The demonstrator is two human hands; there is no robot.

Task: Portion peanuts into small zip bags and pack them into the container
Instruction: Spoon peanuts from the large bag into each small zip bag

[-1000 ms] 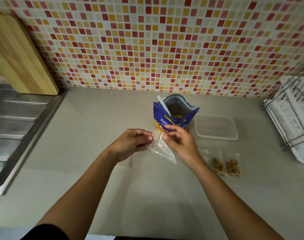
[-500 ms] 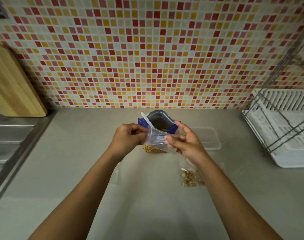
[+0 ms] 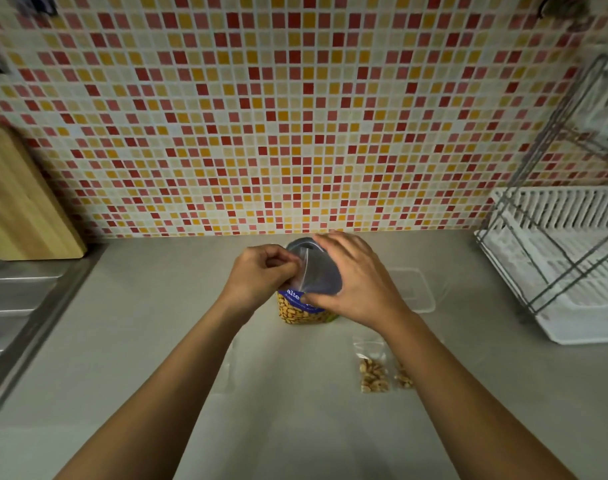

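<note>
Both hands have carried the small zip bag (image 3: pixel 318 275) from in front of the peanut bag (image 3: pixel 302 312) to right over its open mouth. The right hand (image 3: pixel 359 282) has swung from the zip bag's side to cup across its top. I judge the empty bag is being pulled open ready for a scoop, so this portion is not yet filled.

The left hand (image 3: pixel 262 273) has its grip pinched together on the zip bag's left edge. The right grip is curled round it, fingers over the far side and thumb at the lower edge. The zip bag is clear, thin and slack, held in the air, with no nuts visible inside.

The peanut bag stands upright on the counter (image 3: pixel 150 341), blue above with nuts showing at its base. Two filled bags (image 3: pixel 373 374) lie flat beside the right forearm. The clear container (image 3: pixel 418 292) sits just beyond that hand, with nothing visible in it.
</note>
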